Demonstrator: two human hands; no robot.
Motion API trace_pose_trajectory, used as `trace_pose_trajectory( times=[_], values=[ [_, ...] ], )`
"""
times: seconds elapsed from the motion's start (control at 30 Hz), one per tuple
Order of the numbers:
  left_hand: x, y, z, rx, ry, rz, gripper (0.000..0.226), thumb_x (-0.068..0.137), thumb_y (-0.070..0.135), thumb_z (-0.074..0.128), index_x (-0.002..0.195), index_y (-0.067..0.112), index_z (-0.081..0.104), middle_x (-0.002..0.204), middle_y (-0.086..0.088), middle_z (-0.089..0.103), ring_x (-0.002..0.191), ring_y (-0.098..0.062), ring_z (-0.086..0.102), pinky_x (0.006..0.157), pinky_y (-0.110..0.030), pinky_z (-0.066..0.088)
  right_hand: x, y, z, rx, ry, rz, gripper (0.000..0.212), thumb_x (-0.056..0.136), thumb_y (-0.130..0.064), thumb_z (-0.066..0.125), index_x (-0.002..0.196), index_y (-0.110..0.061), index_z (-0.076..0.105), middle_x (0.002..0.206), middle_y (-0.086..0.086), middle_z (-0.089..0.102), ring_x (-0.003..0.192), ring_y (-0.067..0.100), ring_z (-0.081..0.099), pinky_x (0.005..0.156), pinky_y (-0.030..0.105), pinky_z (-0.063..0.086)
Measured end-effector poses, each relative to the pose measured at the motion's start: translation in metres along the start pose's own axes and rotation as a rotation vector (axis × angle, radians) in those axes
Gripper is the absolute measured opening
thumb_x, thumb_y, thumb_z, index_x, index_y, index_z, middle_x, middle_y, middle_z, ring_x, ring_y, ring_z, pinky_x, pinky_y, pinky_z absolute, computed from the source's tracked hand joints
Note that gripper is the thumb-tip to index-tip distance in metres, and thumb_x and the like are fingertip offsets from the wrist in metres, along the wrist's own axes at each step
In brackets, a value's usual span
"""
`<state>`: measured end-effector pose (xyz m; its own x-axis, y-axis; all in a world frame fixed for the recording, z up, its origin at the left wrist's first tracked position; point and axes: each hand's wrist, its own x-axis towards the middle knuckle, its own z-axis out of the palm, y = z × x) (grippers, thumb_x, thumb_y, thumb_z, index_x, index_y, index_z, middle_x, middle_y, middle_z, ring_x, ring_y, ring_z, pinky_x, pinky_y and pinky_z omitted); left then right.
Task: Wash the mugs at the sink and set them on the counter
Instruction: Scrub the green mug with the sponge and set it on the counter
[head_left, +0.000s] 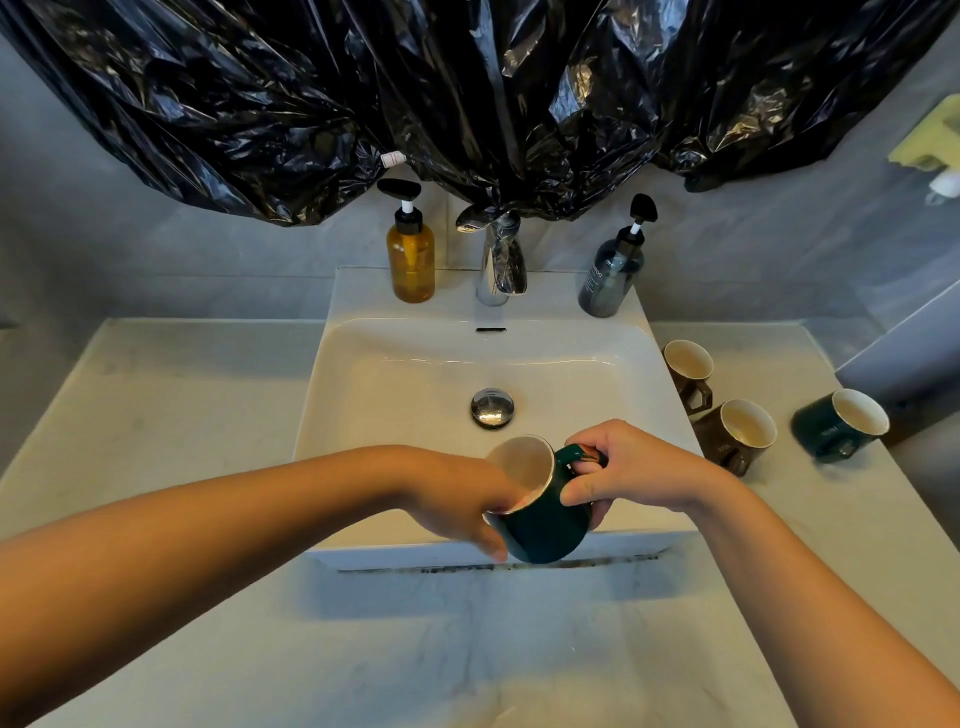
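Overhead: crumpled black plastic sheeting (467, 104) hangs across the grey wall.
Counter: the pale marbled counter (156, 415) runs along both sides and the front of the basin.
Sink: the white rectangular sink (415, 374) is set into the counter.
Left hand: the left hand (457, 499) has its fingers pushed inside the held mug and its thumb outside below the rim, pinching the wall.
Right hand: the right hand (634, 473) is curled round the mug's handle.
Held mug: the dark green mug (545, 525), pale inside, is tilted with its mouth up and leftward, over the sink's front edge.
Other mugs: on the counter right of the sink are a far brown mug (688, 371), a near brown mug (735, 436) and, further right, a second green mug (839, 426).
Bottles: an amber pump bottle (410, 260) and a grey pump bottle (613, 280) stand on the sink's back ledge.
Tap: the chrome tap (496, 270) stands between the bottles, with the sheeting's lowest fold draped on it.
Drain: the chrome drain plug (492, 409) sits mid-basin.
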<state>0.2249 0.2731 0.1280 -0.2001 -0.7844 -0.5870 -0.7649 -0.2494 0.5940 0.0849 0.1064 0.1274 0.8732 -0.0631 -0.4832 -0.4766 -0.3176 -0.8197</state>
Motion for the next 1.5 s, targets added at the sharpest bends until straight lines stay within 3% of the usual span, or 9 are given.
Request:
trace_pose_trajectory(
  times=[0.13,0.23,0.43,0.63,0.83,0.97,1.1,1.37,1.5],
  values=[
    [0.008,-0.008,0.005,0.102,0.339,0.078,0.035,0.09,0.033,0.067,0.119,0.016,0.062,0.111,-0.004,0.065,0.107,-0.023,0.052,0.088,-0.021,0.045,0.002,0.006,-0.009,0.124,0.073,-0.011,0.011,0.085,-0.007,0.069,0.087,-0.008,0.059,0.085,0.008,0.068,0.092,0.029,0.071,0.075,0.047,0.061],
    [0.01,-0.012,0.005,0.013,0.449,0.072,0.039,0.088,0.035,0.069,0.124,0.021,0.061,0.118,-0.001,0.061,0.112,-0.018,0.045,0.093,-0.03,0.049,0.006,0.011,-0.009,0.237,0.148,-0.016,0.012,0.088,-0.014,0.068,0.096,-0.011,0.06,0.093,0.004,0.066,0.096,0.024,0.067,0.078,0.05,0.06],
    [0.011,-0.011,0.006,0.027,0.603,-0.002,0.037,0.086,0.036,0.07,0.12,0.026,0.062,0.121,0.003,0.064,0.116,-0.016,0.045,0.112,-0.038,0.032,0.015,0.013,0.016,0.677,0.109,0.168,0.06,0.08,-0.054,0.062,0.134,-0.035,0.042,0.135,0.007,0.05,0.116,0.034,0.06,0.079,0.05,0.058],
    [0.009,-0.004,0.007,0.11,0.557,-0.019,0.036,0.087,0.039,0.068,0.119,0.024,0.062,0.117,0.002,0.068,0.115,-0.019,0.054,0.112,-0.04,0.026,0.023,0.008,0.028,0.69,0.166,0.259,0.039,0.09,-0.035,0.064,0.122,-0.024,0.043,0.129,0.015,0.047,0.114,0.04,0.056,0.076,0.053,0.059],
    [-0.005,-0.009,0.0,0.417,0.119,0.003,0.04,0.096,0.04,0.056,0.128,0.017,0.052,0.117,-0.001,0.067,0.116,-0.025,0.055,0.119,-0.054,-0.002,0.021,0.011,0.031,0.581,0.167,0.255,0.037,0.093,-0.028,0.059,0.126,-0.025,0.041,0.129,0.011,0.047,0.116,0.04,0.052,0.082,0.056,0.057],
    [-0.004,-0.004,-0.007,0.397,0.008,0.001,0.021,0.101,0.03,0.048,0.107,0.013,0.057,0.091,0.001,0.06,0.089,-0.017,0.053,0.119,-0.053,-0.003,0.022,0.006,0.036,0.527,0.172,0.243,0.039,0.092,-0.028,0.059,0.127,-0.03,0.041,0.125,0.007,0.049,0.111,0.036,0.054,0.078,0.051,0.059],
    [-0.004,-0.005,-0.008,0.349,0.156,0.059,0.023,0.098,0.03,0.055,0.099,0.009,0.064,0.091,-0.004,0.064,0.086,-0.02,0.055,0.115,-0.044,0.019,0.019,0.009,0.033,0.535,0.162,0.255,0.036,0.094,-0.03,0.057,0.126,-0.028,0.042,0.126,0.01,0.049,0.112,0.038,0.055,0.08,0.054,0.058],
    [0.002,-0.003,0.002,0.232,0.548,0.163,0.027,0.092,0.04,0.061,0.109,0.019,0.065,0.111,0.005,0.067,0.104,-0.016,0.055,0.109,-0.035,0.027,0.012,0.008,0.033,0.649,0.1,0.202,0.054,0.074,-0.044,0.066,0.126,-0.036,0.052,0.131,0.009,0.053,0.121,0.032,0.051,0.082,0.053,0.057],
    [-0.004,0.001,-0.003,0.289,0.457,0.131,0.029,0.093,0.041,0.059,0.111,0.019,0.065,0.114,0.007,0.068,0.112,-0.012,0.053,0.114,-0.032,0.007,0.011,0.0,0.026,0.577,0.125,0.169,0.053,0.074,-0.041,0.067,0.124,-0.039,0.05,0.127,0.005,0.053,0.12,0.028,0.05,0.09,0.052,0.055]
  ],
)
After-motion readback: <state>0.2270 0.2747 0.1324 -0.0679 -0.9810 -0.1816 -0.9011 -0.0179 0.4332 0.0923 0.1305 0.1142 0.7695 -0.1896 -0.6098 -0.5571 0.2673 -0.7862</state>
